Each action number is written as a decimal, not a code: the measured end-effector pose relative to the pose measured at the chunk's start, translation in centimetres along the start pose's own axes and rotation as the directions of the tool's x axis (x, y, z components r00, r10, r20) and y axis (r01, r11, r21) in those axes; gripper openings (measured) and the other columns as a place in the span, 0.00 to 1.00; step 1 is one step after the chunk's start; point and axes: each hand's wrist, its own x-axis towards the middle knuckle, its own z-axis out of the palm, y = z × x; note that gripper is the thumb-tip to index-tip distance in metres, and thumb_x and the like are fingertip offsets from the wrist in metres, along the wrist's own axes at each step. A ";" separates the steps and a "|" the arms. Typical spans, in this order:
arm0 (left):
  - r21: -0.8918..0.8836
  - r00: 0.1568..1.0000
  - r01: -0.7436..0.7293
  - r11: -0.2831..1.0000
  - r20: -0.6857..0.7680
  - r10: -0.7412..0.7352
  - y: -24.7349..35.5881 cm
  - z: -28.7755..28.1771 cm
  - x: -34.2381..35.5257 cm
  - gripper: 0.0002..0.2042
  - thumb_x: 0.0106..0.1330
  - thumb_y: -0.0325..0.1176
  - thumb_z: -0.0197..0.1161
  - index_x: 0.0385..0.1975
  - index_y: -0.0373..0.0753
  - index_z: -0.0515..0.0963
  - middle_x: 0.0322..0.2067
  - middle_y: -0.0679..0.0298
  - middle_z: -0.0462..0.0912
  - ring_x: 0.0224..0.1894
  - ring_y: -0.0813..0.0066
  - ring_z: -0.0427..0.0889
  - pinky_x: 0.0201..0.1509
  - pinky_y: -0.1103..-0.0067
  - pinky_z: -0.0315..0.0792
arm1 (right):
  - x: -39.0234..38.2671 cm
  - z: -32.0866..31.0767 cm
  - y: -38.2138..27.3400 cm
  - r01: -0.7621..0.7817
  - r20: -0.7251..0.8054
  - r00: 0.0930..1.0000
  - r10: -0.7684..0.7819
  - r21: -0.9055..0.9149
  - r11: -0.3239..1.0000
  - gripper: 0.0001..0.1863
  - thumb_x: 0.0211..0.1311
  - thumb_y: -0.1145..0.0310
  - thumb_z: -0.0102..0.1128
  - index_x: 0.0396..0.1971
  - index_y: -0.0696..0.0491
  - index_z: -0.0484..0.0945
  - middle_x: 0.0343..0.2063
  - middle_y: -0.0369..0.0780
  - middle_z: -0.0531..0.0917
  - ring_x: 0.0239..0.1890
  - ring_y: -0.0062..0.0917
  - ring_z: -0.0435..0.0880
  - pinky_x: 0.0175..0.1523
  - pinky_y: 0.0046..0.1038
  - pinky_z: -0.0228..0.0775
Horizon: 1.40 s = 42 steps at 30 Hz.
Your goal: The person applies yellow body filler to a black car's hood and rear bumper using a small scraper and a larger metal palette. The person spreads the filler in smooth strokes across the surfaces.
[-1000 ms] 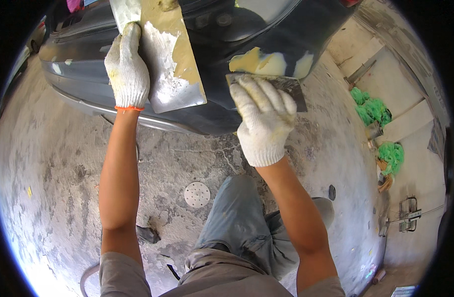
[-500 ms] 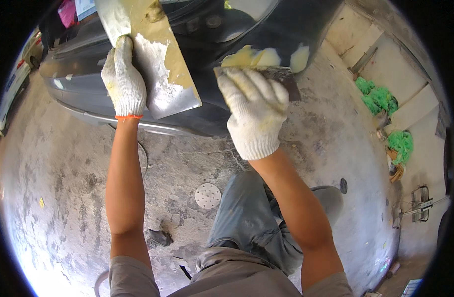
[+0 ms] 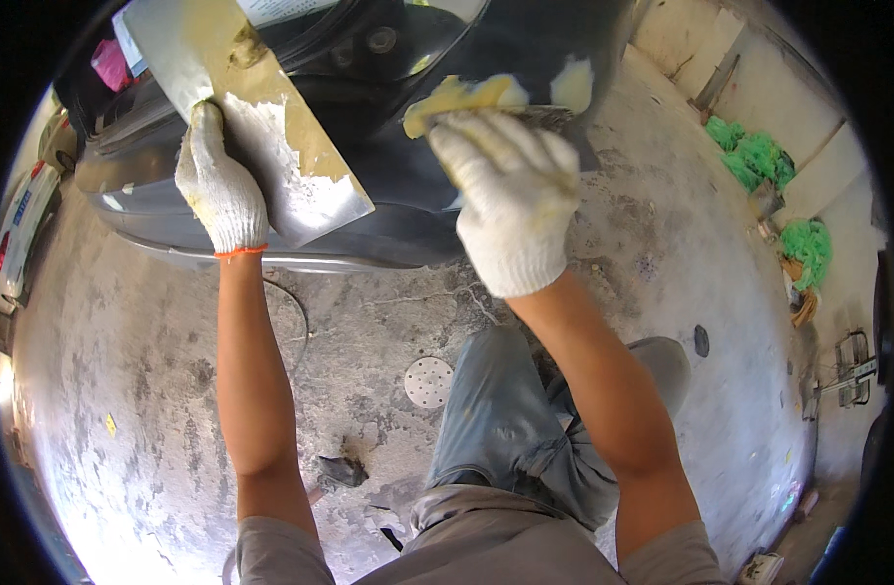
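Observation:
My left hand (image 3: 218,190), in a white knit glove with an orange cuff edge, grips a flat metal putty plate (image 3: 315,202) by its left edge. Yellowish and whitish putty is smeared over the plate. My right hand (image 3: 515,205), gloved too, is closed around a dark, flat putty spreader (image 3: 556,111), seen nearly edge-on and mostly hidden by the fingers. It is at the dark car bumper (image 3: 388,234), just below a yellow putty patch (image 3: 456,95). A paler putty patch (image 3: 572,86) lies right of that one.
On the stained concrete floor lie a round perforated sanding disc (image 3: 429,382), a dark scrap (image 3: 342,471) and a thin hose (image 3: 298,310). Green netting (image 3: 759,158) is heaped along the right wall. A white car (image 3: 27,229) stands at far left.
My right hand has tilted the spreader from showing its flat face to nearly edge-on, and the yellow patch looks more spread to the left. The view has shifted slightly; my left hand still holds the plate.

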 end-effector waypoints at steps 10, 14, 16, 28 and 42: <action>-0.068 0.999 0.031 0.997 0.013 -0.030 0.3 0.1 -0.2 0.21 0.82 0.43 0.61 0.50 0.26 0.85 0.42 0.63 0.87 0.44 0.78 0.79 0.54 0.77 0.73 | 0.9 -2.3 1.4 -0.106 -0.076 0.992 0.103 -0.033 0.994 0.18 0.61 0.77 0.64 0.48 0.46 0.91 0.50 0.36 0.93 0.56 0.30 0.89 0.65 0.38 0.69; -0.100 1.000 0.025 0.995 0.011 -0.024 0.0 0.1 0.0 0.21 0.82 0.43 0.61 0.52 0.27 0.85 0.44 0.63 0.87 0.45 0.78 0.80 0.55 0.78 0.74 | 2.6 -0.4 3.6 -0.123 -0.109 0.986 0.123 0.000 0.992 0.20 0.58 0.81 0.65 0.48 0.46 0.90 0.48 0.37 0.93 0.54 0.32 0.91 0.62 0.38 0.72; -0.069 1.000 -0.014 0.997 0.010 0.015 0.0 0.0 0.0 0.20 0.81 0.42 0.61 0.53 0.27 0.85 0.45 0.63 0.87 0.46 0.77 0.80 0.55 0.78 0.74 | 0.9 -0.3 2.6 -0.040 -0.084 0.996 0.040 0.006 0.999 0.20 0.58 0.80 0.66 0.49 0.46 0.90 0.49 0.36 0.93 0.55 0.32 0.90 0.61 0.37 0.72; -0.122 0.998 0.046 0.991 0.049 -0.040 0.6 0.0 -0.2 0.20 0.82 0.43 0.61 0.52 0.27 0.85 0.45 0.65 0.86 0.47 0.78 0.80 0.57 0.79 0.73 | 2.2 -1.1 5.4 -0.107 -0.174 0.979 0.104 -0.013 0.994 0.15 0.59 0.75 0.69 0.45 0.44 0.91 0.47 0.34 0.93 0.52 0.31 0.90 0.62 0.40 0.71; -0.112 0.999 0.042 0.993 0.027 -0.040 0.7 0.3 -0.3 0.20 0.82 0.43 0.61 0.50 0.27 0.85 0.44 0.64 0.87 0.45 0.78 0.80 0.55 0.78 0.74 | -1.4 -3.0 2.4 -0.018 -0.038 0.999 0.018 0.006 1.000 0.16 0.60 0.76 0.67 0.47 0.47 0.91 0.50 0.36 0.92 0.57 0.31 0.89 0.63 0.37 0.70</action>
